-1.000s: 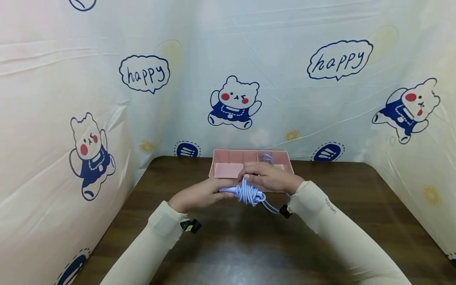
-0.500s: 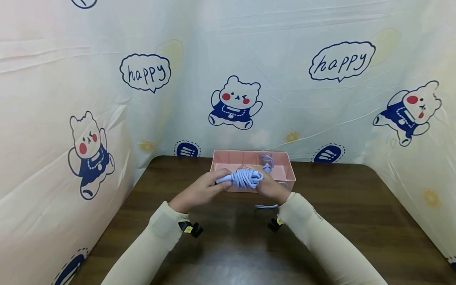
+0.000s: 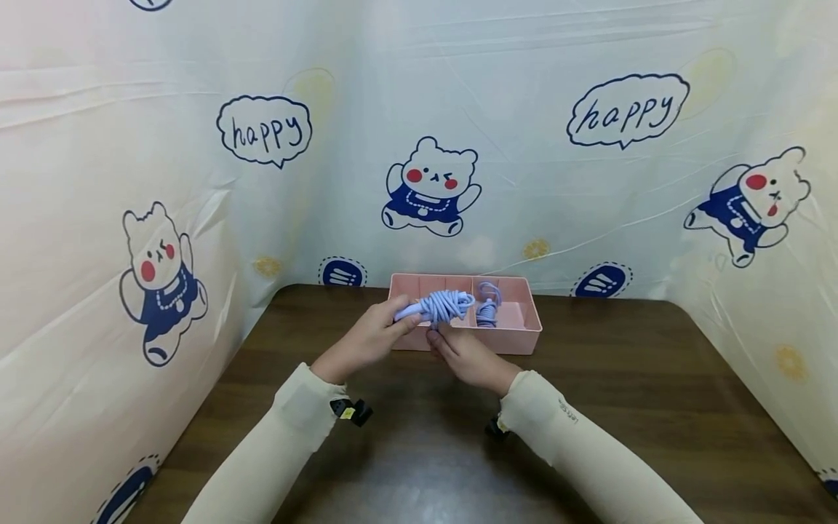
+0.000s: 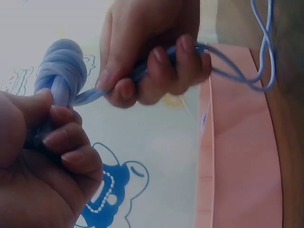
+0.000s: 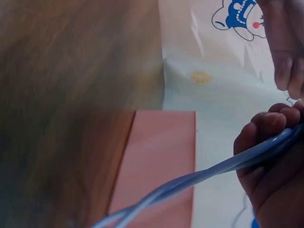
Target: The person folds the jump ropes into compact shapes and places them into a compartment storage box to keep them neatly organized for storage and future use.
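My left hand (image 3: 363,338) grips one end of a light blue cord bundle (image 3: 445,306), held up in front of the pink box. Several turns of cord wrap round the bundle's middle. My right hand (image 3: 474,358) is just below and to its right. In the left wrist view, the right hand's fingers curl round the doubled tail of the cord (image 4: 232,71), which runs taut from the bundle into that fist. Beyond the fist the tail hangs in a loop; the right wrist view shows its two strands (image 5: 190,179) side by side.
Behind the hands stands the pink box (image 3: 484,340), divided into compartments. A second bundle of light blue cord (image 3: 487,313) lies in its right compartment. The brown wooden table (image 3: 615,407) ends at a printed curtain (image 3: 524,182) at the back and sides.
From above the bundle, my right hand has passed behind it and down to its near underside, carrying the tail round. My left hand has raised the bundle slightly. The second bundle is now uncovered.
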The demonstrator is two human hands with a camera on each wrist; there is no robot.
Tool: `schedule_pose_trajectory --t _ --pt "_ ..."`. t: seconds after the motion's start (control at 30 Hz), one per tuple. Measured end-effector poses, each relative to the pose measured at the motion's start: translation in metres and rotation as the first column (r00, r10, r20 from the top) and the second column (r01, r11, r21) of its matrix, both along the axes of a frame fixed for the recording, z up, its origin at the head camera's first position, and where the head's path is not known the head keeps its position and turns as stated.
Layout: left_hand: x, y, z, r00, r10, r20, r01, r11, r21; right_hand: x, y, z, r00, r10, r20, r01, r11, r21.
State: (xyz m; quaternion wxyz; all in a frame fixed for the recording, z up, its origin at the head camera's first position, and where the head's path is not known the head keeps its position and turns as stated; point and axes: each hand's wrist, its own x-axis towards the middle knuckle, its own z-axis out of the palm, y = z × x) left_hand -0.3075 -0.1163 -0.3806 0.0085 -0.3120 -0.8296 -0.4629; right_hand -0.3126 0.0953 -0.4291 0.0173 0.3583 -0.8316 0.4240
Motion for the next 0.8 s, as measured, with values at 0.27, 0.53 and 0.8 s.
schedule_pose_trajectory --t 0.27,0.53,0.8 --pt "-0.010 -0.005 -0.003 0.995 0.093 -0.037 -0.095 0.994 -0.048 0.013 -0.003 0.008 0.976 -0.159 -0.149 0.195 0.941 0.277" --pt "-0.020 -0.013 -0.004 0.973 0.196 -0.125 -0.207 0.975 -0.078 0.032 0.000 0.020 0.965 -0.147 -0.216 0.208 0.933 0.294" --pt "-0.031 -0.024 -0.009 0.958 0.276 -0.081 -0.284 0.954 -0.100 0.044 0.006 0.036 0.901 -0.133 -0.412 0.279 0.906 0.319"
